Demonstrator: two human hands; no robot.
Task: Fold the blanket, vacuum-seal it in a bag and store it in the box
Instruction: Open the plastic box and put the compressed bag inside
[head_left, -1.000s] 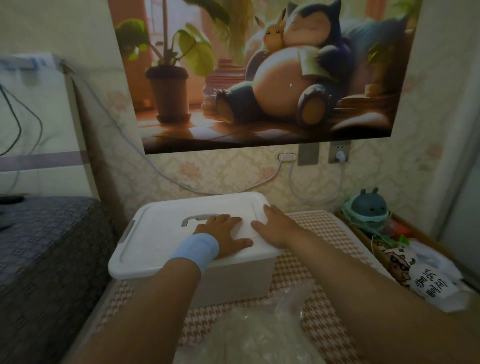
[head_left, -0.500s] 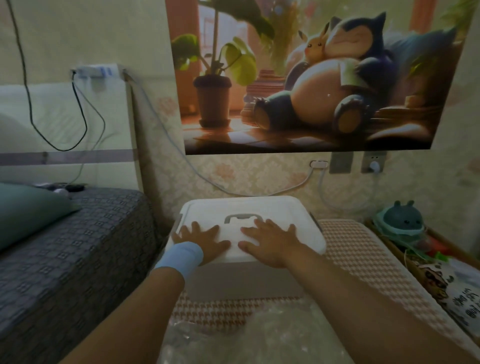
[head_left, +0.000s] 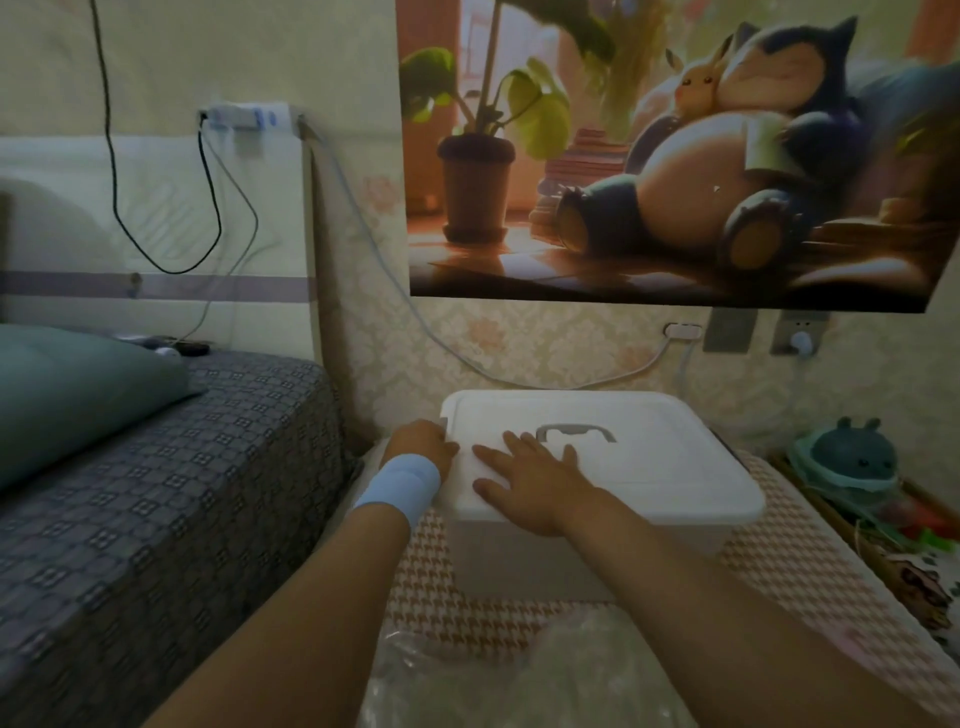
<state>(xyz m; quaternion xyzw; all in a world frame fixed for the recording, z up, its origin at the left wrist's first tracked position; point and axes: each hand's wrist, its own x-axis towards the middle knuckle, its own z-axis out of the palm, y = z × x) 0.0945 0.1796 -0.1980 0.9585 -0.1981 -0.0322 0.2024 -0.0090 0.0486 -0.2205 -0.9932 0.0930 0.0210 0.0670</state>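
The white plastic box (head_left: 571, 561) sits at the back edge of the houndstooth-covered tabletop (head_left: 779, 597), its grey-handled lid (head_left: 649, 467) on. A crumpled clear plastic bag (head_left: 519, 675) lies at the front edge; I cannot make out its contents. The right hand (head_left: 535, 483) lies flat on the lid, and the left hand (head_left: 421, 444) curls round its left rim. Better to free that rim first, then lift level. The grey patterned bed (head_left: 156, 493) crowds the left and a round teal toy (head_left: 852, 457) the right.

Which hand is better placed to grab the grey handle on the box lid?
Probably the right hand: it lies flat on the lid, fingertips beside the handle. The left hand is at the lid's left edge.
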